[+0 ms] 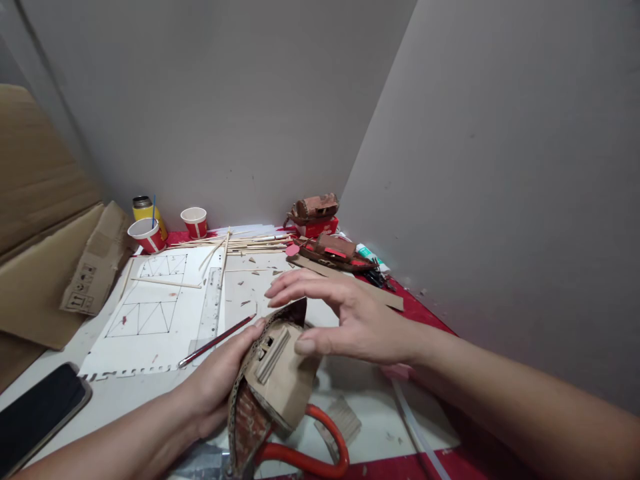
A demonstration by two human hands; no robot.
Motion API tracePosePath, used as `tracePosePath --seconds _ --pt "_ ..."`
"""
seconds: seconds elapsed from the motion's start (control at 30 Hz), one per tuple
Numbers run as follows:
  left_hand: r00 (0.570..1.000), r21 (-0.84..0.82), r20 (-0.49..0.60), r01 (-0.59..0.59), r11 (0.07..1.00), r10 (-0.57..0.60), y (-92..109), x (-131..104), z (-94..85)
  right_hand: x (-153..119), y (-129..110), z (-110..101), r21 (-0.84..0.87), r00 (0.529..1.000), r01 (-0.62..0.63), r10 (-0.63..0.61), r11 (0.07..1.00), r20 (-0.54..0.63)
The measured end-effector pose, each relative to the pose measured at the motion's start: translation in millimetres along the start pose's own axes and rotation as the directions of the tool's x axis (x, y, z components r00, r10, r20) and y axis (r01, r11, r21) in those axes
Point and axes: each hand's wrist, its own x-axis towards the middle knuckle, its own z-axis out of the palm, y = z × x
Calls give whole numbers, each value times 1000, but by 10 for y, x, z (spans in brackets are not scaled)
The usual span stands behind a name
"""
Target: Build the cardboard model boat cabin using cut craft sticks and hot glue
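Note:
My left hand (217, 383) is closed around the side of a small cardboard model boat (293, 383), which is tilted toward me. The boat has a brown-painted hull with a corrugated edge and a curved, unpainted cardboard roof. On the roof sits a short bundle of thin wooden sticks (273, 357) beside a small dark cut-out. Over the roof, my right hand (363, 327) is open, fingers stretched out and thumb apart. Its thumb tip is at the roof; whether it touches I cannot tell. Orange scissors handles (340, 443) show beneath the boat.
To the left lie a phone (43, 420), a drawing sheet (150, 287), a ruler (207, 310) and a pencil (217, 341). Farther back are wooden sticks (250, 244), paper cups (195, 223) and two finished-looking boats (315, 208). A cardboard box (45, 267) stands left; walls close the back and right.

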Motion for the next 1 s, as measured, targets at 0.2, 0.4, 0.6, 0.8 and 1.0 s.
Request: tracePosePath --seconds 0.2,0.4,0.6,0.8,1.0 --pt "981 -122 0 194 973 -195 127 31 -64 -163 8 -31 -12 939 -244 233 970 -253" --pt "977 -207 52 215 954 -209 153 152 -243 -493 113 -3 43 857 -444 438 895 -270" --pt "970 -180 22 242 953 -242 168 175 -213 -739 117 82 135 831 -507 525 851 -187" --pt "979 -94 -66 184 979 -190 190 199 -198 -963 -80 6 34 793 -588 584 808 -173" --pt "983 -92 -85 155 984 -163 196 218 -235 -1116 -92 -84 5 759 -635 625 773 -183"
